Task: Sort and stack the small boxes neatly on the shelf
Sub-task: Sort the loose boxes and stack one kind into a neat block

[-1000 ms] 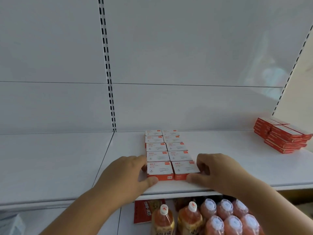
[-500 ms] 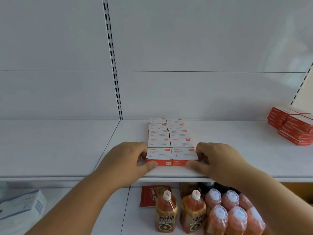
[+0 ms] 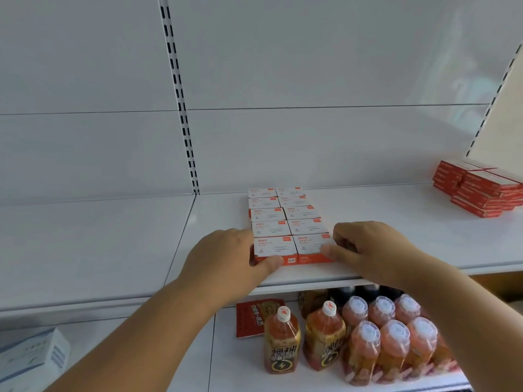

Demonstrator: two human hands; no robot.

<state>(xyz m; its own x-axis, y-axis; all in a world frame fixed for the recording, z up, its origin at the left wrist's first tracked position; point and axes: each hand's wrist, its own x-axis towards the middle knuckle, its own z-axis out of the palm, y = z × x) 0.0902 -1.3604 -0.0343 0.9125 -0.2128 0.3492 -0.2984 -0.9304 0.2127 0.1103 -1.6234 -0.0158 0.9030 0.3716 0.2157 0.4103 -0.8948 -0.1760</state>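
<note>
Our left hand (image 3: 223, 261) and right hand (image 3: 365, 250) still clasp the front pair of small boxes (image 3: 293, 248) between thumbs and curled fingers on the shelf (image 3: 396, 244). Little has shifted but our viewpoint; we judge the double row squared, almost finished.

On the lower white shelf board (image 3: 297, 383) stand two orange drink bottles with black and yellow labels (image 3: 283, 346) and, just beside them to the right, a plastic-wrapped pack of orange bottles with white caps (image 3: 393, 346). Behind the two bottles lies a flat red packet with printed characters (image 3: 254, 318). At the far lower left sits a white and blue cardboard box (image 3: 31, 355).
</note>
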